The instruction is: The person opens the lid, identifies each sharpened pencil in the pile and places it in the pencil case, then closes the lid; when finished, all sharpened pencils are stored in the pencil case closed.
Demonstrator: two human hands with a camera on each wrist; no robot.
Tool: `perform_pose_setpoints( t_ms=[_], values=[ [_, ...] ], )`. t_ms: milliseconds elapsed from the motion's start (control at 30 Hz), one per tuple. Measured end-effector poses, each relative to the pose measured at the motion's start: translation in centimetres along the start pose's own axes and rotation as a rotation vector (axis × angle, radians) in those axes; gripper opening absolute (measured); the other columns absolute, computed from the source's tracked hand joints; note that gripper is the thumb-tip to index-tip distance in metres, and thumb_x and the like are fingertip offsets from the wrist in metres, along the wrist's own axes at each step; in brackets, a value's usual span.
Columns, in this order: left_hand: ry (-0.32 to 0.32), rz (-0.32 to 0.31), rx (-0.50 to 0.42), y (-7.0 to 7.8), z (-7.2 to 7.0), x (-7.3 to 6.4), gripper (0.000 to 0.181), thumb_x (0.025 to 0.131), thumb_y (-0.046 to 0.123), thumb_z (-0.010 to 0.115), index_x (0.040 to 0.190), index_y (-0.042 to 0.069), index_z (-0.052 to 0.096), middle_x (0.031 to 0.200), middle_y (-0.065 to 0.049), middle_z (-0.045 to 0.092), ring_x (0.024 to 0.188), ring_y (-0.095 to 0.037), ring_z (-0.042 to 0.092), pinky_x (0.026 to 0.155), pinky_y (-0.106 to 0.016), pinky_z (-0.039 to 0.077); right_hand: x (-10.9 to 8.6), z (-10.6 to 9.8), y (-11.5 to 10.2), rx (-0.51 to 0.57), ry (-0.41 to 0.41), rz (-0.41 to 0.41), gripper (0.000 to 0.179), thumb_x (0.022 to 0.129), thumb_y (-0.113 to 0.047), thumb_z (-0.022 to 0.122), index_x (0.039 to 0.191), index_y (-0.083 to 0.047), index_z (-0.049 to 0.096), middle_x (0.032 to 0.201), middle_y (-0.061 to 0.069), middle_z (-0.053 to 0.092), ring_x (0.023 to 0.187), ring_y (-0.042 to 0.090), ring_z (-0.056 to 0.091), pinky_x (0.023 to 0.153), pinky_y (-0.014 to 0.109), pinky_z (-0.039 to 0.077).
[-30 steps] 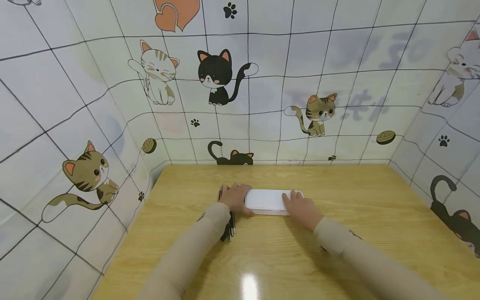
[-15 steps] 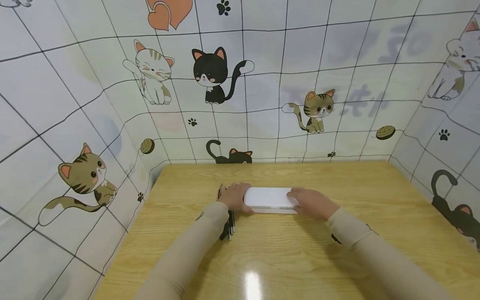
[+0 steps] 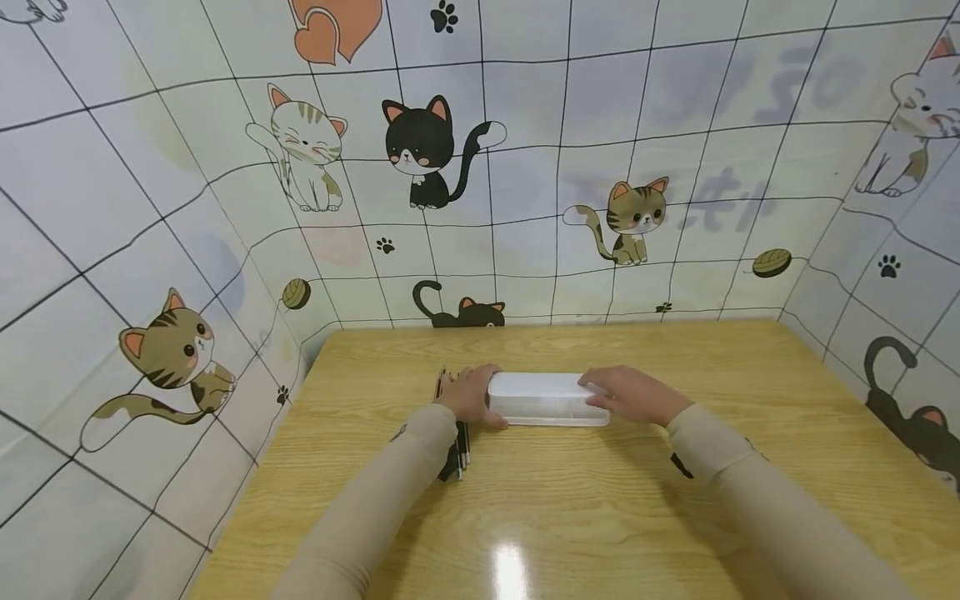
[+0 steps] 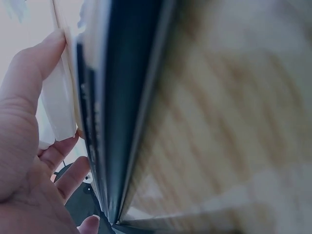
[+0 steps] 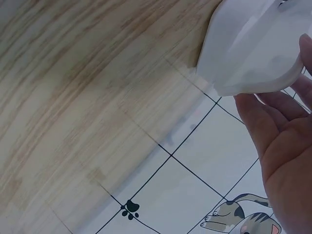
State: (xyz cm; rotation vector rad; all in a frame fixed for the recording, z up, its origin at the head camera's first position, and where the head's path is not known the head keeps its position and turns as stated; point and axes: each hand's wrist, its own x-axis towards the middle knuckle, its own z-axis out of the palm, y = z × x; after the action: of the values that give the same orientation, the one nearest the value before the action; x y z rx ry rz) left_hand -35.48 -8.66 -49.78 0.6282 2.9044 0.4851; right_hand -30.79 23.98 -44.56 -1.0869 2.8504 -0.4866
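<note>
A long white plastic case lies crosswise on the table, its lid lifted at a tilt off the base. My left hand grips the case's left end, thumb on the near side; the left wrist view shows the thumb and fingers around that end. At the right end, my right hand pinches the edge of the lid. The right wrist view shows the fingers on the rim of the white shell. What the case holds is hidden.
Several dark pens lie in a bundle partly under the left hand and wrist, close-up as dark shafts in the left wrist view. The wooden table meets a cat-patterned wall at the back and both sides.
My right hand has moved from the lid's top to its right edge and raised the lid, so a gap shows above the base. The left hand keeps its hold.
</note>
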Motion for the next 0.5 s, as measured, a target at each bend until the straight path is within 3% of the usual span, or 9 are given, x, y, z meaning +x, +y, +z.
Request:
perform_pose_setpoints(
  t_ms=[267, 367, 500],
  values=[
    [-0.027, -0.036, -0.045, 0.6, -0.2, -0.7, 0.099, 0.067, 0.05, 0.093, 0.149, 0.026, 0.044, 0.134, 0.006, 0.058, 0.118, -0.02, 0.05, 0.098, -0.053, 0.032, 0.3, -0.1, 0.2, 0.08, 0.014, 0.037, 0.031, 0.103, -0.019, 0.061, 0.125, 0.002, 0.065, 0.118, 0.017, 0.07, 0.108, 0.034, 0.068, 0.093, 0.051, 0.053],
    [-0.021, -0.043, -0.084, 1.0, -0.4, -0.7, 0.102, 0.065, 0.049, 0.094, 0.15, 0.025, 0.043, 0.129, 0.002, 0.059, 0.117, -0.022, 0.051, 0.099, -0.053, 0.033, 0.3, -0.3, 0.4, 0.093, 0.027, 0.057, 0.031, 0.104, -0.017, 0.06, 0.124, 0.005, 0.064, 0.116, 0.017, 0.07, 0.106, 0.034, 0.068, 0.091, 0.052, 0.054],
    [-0.003, -0.063, -0.077, 0.9, -0.5, -0.7, 0.111, 0.064, 0.052, 0.094, 0.155, 0.025, 0.035, 0.136, -0.005, 0.056, 0.126, -0.027, 0.05, 0.104, -0.059, 0.031, 0.6, -0.5, 0.9, 0.128, 0.063, 0.039, 0.03, 0.105, -0.017, 0.057, 0.122, 0.006, 0.065, 0.113, 0.018, 0.071, 0.104, 0.035, 0.068, 0.09, 0.053, 0.054]
  ],
)
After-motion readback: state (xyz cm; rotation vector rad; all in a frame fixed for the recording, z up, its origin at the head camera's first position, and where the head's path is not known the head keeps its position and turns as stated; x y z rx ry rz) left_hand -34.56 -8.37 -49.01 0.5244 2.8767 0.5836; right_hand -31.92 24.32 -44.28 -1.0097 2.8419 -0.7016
